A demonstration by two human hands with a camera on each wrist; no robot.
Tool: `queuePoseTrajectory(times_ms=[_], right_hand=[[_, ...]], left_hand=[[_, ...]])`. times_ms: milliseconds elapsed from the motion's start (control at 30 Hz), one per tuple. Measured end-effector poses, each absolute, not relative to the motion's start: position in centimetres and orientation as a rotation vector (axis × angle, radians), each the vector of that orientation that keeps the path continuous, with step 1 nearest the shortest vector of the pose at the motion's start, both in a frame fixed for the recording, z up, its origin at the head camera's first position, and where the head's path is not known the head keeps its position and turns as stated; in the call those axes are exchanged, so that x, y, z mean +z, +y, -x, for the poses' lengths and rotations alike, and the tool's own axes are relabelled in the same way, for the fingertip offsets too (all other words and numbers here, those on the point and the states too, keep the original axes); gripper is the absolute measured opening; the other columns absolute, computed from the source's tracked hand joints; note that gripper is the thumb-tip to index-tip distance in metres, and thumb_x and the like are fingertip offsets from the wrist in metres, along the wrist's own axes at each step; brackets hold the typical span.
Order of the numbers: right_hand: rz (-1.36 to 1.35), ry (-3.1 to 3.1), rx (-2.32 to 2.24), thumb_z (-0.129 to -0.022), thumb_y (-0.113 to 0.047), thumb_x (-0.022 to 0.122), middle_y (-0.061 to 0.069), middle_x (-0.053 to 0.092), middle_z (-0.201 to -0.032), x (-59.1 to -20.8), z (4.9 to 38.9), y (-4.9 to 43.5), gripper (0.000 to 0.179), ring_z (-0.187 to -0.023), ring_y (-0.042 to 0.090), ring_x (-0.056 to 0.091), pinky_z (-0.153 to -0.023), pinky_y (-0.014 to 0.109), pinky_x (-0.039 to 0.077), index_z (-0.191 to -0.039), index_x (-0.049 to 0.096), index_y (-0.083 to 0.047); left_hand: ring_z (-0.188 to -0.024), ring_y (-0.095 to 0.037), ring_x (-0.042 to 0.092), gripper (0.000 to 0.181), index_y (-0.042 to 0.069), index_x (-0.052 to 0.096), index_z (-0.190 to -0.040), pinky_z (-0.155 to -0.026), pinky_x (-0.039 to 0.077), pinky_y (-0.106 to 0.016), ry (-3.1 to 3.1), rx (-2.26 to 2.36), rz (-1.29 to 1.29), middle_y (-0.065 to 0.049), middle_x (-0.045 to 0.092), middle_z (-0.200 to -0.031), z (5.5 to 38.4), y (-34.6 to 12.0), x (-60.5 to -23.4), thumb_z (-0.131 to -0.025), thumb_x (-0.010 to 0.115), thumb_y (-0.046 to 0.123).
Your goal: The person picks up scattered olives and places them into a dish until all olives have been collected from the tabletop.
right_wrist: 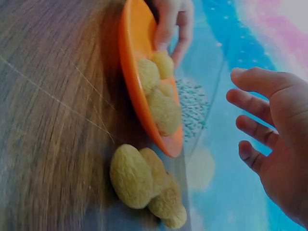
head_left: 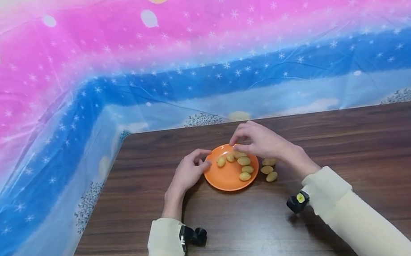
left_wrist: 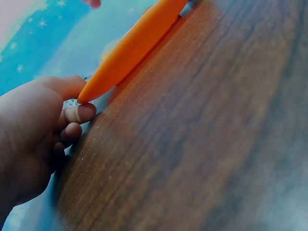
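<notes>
An orange plate [head_left: 230,180] lies on the table with several tan, oval, nut-like pieces [head_left: 244,161] on it, mostly along its right and far sides. My left hand [head_left: 190,170] pinches the plate's left rim; in the left wrist view the thumb is over the rim and a finger under it. Above the plate's far right side hovers my right hand [head_left: 262,139], fingers loosely bent. The right wrist view shows nothing between those fingers [right_wrist: 255,127], which are spread apart. More tan oval pieces [right_wrist: 131,175] lie in a small group on the table just right of the plate.
The dark wooden table [head_left: 378,162] has its far edge a little beyond the plate. Behind it hangs a pink and blue patterned cloth [head_left: 216,44], which also runs down the left side. A small black camera [head_left: 297,202] sits at the right cuff.
</notes>
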State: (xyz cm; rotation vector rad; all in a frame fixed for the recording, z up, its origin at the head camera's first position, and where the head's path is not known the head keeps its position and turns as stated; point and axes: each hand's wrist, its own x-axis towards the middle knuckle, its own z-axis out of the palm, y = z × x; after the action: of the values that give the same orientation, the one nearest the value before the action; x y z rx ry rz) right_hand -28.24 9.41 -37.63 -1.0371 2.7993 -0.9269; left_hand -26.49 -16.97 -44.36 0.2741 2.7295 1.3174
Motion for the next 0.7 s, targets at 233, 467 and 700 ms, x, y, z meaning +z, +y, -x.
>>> queuePoseTrajectory(times_ms=[233,467,700], right_hand=[[0.996,2.842,-0.928,-0.095,-0.024,0.067,0.0,0.068,-0.11,-37.4,27.5,10.7,0.019,-0.113,0.024,0.055,-0.101,0.048,0.042,-0.109,0.074,-0.014],[0.876,2.853,-0.961,-0.096,-0.026,0.066,0.001,0.067,-0.115,-38.2,27.2,12.5,0.02,-0.113,0.024,0.054,-0.094,0.046,0.045,-0.112,0.074,-0.016],[0.82,2.843,-1.004,-0.095,-0.024,0.067,0.002,0.066,-0.114,-39.5,27.6,15.1,0.022,-0.096,0.02,0.057,-0.083,0.039,0.048,-0.115,0.071,-0.014]], left_hand=[[-0.067,-0.02,0.049,0.032,0.03,0.062,-0.13,-0.062,0.037,-0.03,2.735,1.318,-0.268,-0.004,0.056,-0.082,26.5,-17.3,-44.5,-0.098,0.061,0.032],[-0.068,-0.021,0.05,0.032,0.03,0.062,-0.129,-0.063,0.037,-0.03,2.736,1.323,-0.271,-0.004,0.056,-0.082,26.4,-17.2,-44.5,-0.098,0.062,0.032],[-0.068,-0.02,0.05,0.031,0.03,0.062,-0.129,-0.063,0.037,-0.03,2.737,1.316,-0.263,-0.004,0.056,-0.083,26.4,-16.8,-44.3,-0.098,0.061,0.033]])
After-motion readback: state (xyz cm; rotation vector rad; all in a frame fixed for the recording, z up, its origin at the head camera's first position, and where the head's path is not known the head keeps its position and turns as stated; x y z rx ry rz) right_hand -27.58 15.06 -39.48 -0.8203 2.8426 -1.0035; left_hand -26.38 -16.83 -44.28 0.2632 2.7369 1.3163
